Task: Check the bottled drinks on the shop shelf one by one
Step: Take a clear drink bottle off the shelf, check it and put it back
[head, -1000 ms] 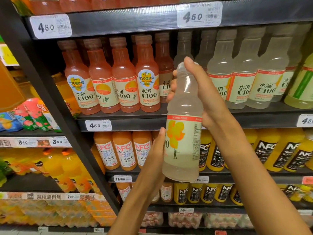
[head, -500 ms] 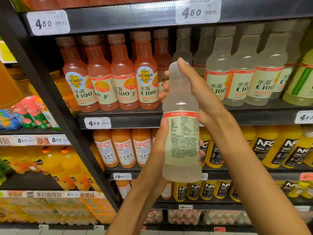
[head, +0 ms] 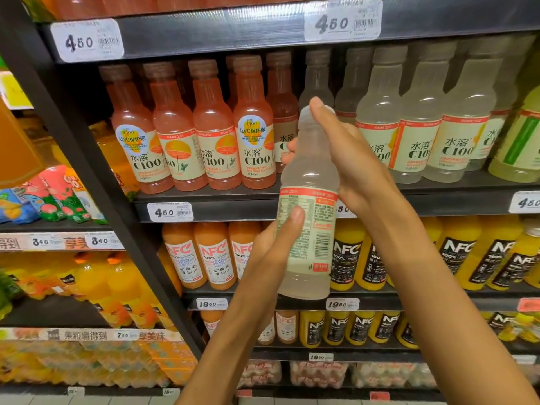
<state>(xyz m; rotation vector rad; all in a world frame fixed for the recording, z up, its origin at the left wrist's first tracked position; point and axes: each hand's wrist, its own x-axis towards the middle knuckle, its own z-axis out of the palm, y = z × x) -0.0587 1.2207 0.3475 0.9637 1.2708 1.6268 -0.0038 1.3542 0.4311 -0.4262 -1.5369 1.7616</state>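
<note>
Pale cloudy drink bottle (head: 306, 200) held upright, slight tilt, in front of shelf. Clear plastic, whitish liquid, cream label w/ red-orange top band; back side faces cam: fine print + barcode lower right. Cap end under right hand (head: 347, 159), which grips neck/shoulder. Left hand (head: 271, 249) holds lower body, thumb pressed on label. Bottle base level w/ the 19.50 tag row, off shelf.

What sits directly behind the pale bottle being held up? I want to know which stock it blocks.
Behind the pale bottle are the shelf edge, a partly covered price tag and NFC juice bottles. Anything squarely behind it is hidden.
</note>
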